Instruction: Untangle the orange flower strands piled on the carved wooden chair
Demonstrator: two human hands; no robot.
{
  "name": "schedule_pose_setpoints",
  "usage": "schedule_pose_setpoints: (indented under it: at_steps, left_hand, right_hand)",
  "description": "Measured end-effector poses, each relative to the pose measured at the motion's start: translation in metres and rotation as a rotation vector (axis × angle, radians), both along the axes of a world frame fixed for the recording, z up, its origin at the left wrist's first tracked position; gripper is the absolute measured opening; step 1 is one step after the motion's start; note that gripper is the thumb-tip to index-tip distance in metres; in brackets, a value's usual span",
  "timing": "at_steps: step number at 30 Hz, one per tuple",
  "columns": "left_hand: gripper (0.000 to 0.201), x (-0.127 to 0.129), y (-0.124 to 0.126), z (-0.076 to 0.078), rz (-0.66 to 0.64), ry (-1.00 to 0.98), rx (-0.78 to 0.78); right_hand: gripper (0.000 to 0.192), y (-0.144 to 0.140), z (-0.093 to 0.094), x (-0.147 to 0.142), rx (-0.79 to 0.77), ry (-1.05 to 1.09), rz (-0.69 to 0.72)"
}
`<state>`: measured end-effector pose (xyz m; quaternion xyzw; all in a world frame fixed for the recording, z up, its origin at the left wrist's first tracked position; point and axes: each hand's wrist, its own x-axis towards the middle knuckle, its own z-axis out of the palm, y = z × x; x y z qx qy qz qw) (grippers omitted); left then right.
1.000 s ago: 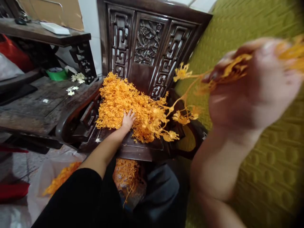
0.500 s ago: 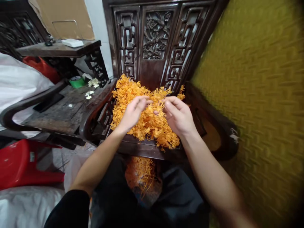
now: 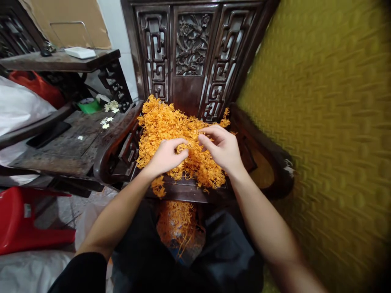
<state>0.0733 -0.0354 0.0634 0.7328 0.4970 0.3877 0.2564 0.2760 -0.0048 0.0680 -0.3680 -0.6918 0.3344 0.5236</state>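
A heap of orange artificial flower sprigs (image 3: pixel 165 122) lies on the seat of a dark carved wooden chair (image 3: pixel 189 53). My left hand (image 3: pixel 166 156) is closed on a bunch of sprigs at the heap's front left, and a small clump (image 3: pixel 158 187) hangs below it over the seat edge. My right hand (image 3: pixel 221 148) rests on the heap beside it, its thumb and fingers pinching sprigs. The two hands almost touch. More orange sprigs (image 3: pixel 177 221) lie below the seat, between my knees.
A dark wooden table (image 3: pixel 70 142) stands to the left with small white flowers (image 3: pixel 106 121) and a green tape roll (image 3: pixel 88 106). A red plastic stool (image 3: pixel 21 224) sits at lower left. An olive-green woven surface (image 3: pixel 330 122) fills the right side.
My right hand came down from holding a sprig strand high at the right and joined the left hand on the heap. Both hands then shifted lower and closed on sprigs.
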Motion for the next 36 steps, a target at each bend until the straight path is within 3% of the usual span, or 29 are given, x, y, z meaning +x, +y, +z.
schedule_pose_setpoints:
  at_steps: [6,8,12,13,17,21,25,28,30,33,36]
  left_hand:
    - [0.03,0.012,0.002,-0.002,0.004,-0.136,0.077]
    - [0.03,0.014,-0.001,0.001,0.032,-0.158,0.108]
    - [0.03,0.017,-0.018,0.012,0.105,-0.144,0.271]
    - [0.03,0.017,-0.02,0.014,0.101,-0.135,0.288]
    - [0.031,0.019,-0.017,0.011,0.021,-0.069,0.189]
    - [0.032,0.021,-0.006,0.004,-0.068,0.036,0.093]
    - [0.034,0.022,-0.002,0.001,-0.113,0.054,0.096]
    - [0.032,0.022,-0.001,-0.001,-0.147,0.046,0.106]
    - [0.034,0.022,-0.002,0.0,-0.148,0.085,0.109]
    - [0.039,0.024,-0.007,0.006,-0.104,0.121,0.067]
    - [0.039,0.027,-0.012,0.009,-0.099,0.008,-0.103]
  right_hand:
    - [0.028,-0.008,0.001,-0.015,-0.173,0.144,0.122]
    - [0.028,-0.001,-0.002,-0.012,-0.181,0.189,0.018]
    - [0.027,0.028,-0.009,0.018,-0.124,0.434,-0.329]
    - [0.027,0.034,-0.011,0.026,-0.154,0.481,-0.337]
    - [0.024,0.033,-0.014,0.031,-0.325,0.433,-0.043]
    - [0.006,0.012,-0.01,0.013,-0.336,0.257,0.185]
    - [0.026,-0.001,-0.003,0.008,-0.223,-0.011,0.266]
    - [0.032,-0.006,-0.002,0.004,-0.152,-0.183,0.197]
    - [0.036,-0.007,-0.004,-0.001,-0.161,-0.179,0.141]
    - [0.043,0.001,-0.009,-0.004,-0.126,-0.067,-0.006]
    - [0.047,0.023,-0.014,0.01,-0.097,0.196,-0.265]
